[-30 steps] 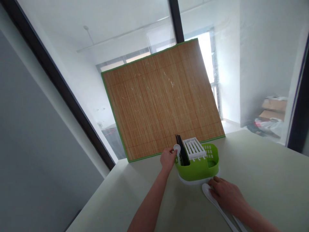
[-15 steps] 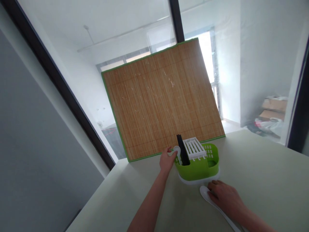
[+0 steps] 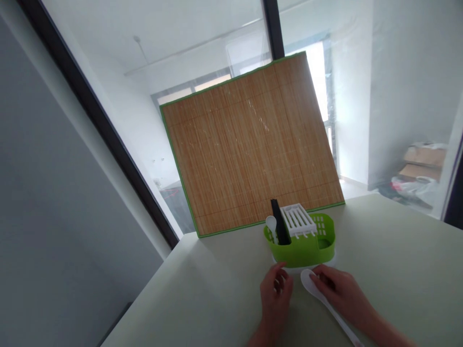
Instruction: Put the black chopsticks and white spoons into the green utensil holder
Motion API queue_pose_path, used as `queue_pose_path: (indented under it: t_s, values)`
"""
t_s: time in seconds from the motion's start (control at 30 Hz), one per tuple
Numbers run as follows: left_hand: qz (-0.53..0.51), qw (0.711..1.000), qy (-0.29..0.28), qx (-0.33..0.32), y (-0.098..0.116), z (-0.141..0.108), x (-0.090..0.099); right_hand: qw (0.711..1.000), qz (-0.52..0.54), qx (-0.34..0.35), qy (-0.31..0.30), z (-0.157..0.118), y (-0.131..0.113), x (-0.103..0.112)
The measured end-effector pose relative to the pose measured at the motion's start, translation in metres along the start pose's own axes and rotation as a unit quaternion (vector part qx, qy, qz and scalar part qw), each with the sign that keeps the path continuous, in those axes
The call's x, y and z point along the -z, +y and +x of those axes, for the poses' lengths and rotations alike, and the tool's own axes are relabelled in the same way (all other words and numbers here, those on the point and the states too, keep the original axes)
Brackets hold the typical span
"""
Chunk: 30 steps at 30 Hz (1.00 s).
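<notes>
A long white spoon (image 3: 331,308) lies slantwise, its bowl toward the green basket and its handle toward me. My right hand (image 3: 342,291) has its thumb and fingers closed on the spoon near the bowl. Left of the bowl is my left hand (image 3: 277,294), empty, its curved fingers apart and close to the basket's white base. The green cutlery basket (image 3: 304,255) stands upright on the table. In its left part are a small white spoon (image 3: 271,223), bowl up, and a bundle of black chopsticks (image 3: 280,222). A white slotted rack with hooks (image 3: 298,219) sits at the basket's top.
The pale table (image 3: 217,284) runs up to a glass wall. A bamboo mat (image 3: 253,149) with green edging leans against the glass behind the basket. Dark frame bars (image 3: 275,29) cross the glass. Cardboard boxes (image 3: 423,161) and plastic bags lie beyond it.
My left hand has let go of the small white spoon, which now stands in the basket, and has come down toward me beside the long spoon. My right hand stays at the long spoon.
</notes>
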<state>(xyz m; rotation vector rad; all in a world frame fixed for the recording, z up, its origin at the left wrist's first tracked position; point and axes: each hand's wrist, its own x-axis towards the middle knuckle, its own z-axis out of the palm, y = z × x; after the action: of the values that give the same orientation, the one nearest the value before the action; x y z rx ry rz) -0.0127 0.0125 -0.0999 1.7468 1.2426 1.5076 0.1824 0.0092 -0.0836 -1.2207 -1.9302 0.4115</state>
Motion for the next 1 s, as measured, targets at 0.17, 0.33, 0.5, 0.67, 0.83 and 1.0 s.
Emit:
queue_pose_path:
  t_s: [0.17, 0.33, 0.5, 0.67, 0.83, 1.0]
  values:
    - [0.017, 0.990, -0.072, -0.118, 0.017, -0.012, -0.013, 0.992, 0.076, 0.043, 0.086, -0.006, -0.013, 0.005]
    - [0.059, 0.985, -0.044, -0.157, 0.030, -0.017, -0.017, 0.979, 0.056, 0.122, 0.152, -0.010, -0.017, 0.010]
    - [0.135, 0.974, 0.013, -0.180, 0.036, -0.019, -0.019, 0.969, 0.040, 0.179, 0.164, -0.013, -0.017, 0.007]
    - [0.143, 0.969, 0.044, -0.194, 0.038, -0.014, -0.010, 0.978, 0.001, 0.194, 0.072, -0.014, -0.010, -0.007]
    - [0.138, 0.978, 0.052, -0.148, 0.035, -0.010, -0.005, 0.984, -0.053, 0.172, 0.004, -0.014, -0.002, -0.028]
    - [0.125, 0.983, 0.051, -0.127, 0.034, -0.012, -0.006, 0.989, -0.024, 0.119, -0.086, -0.017, 0.003, -0.042]
